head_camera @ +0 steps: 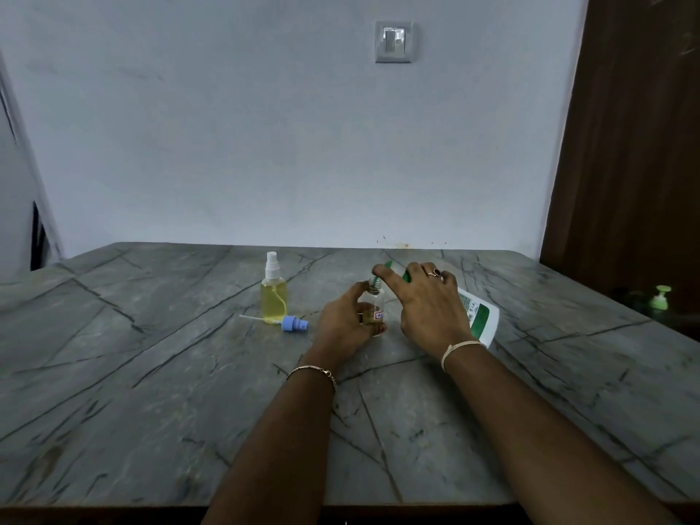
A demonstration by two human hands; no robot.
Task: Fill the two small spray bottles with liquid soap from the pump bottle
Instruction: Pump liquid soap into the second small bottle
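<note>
Gripping the small open spray bottle (pixel 373 308) with my left hand (pixel 346 327), fingers wrapped round its lower body, bottle upright on the grey marble-pattern table (pixel 151 392). Bottle is clear, red-blue label on front, a little yellowish liquid at the bottom, neck uncapped. My right hand (pixel 432 301) is closed around the pump bottle (pixel 479 316), white with green label, tilted over toward the left so its green pump head (pixel 397 272) points down at the small bottle's neck. Index finger stretched along the pump, nozzle tip right at the opening; can't tell if soap is flowing. Ring on right hand, string band on right wrist, thin bracelet on left wrist.

Second spray bottle (pixel 273 293) stands upright to the left, well apart from my hands, white sprayer fitted, mostly full of yellow liquid. Blue spray cap (pixel 293 324) with its white dip tube lies flat on the table just in front of that bottle, between it and my left hand. Light switch (pixel 394 41) on wall behind. Small green pump top (pixel 661 297) at far right edge, blurry.
</note>
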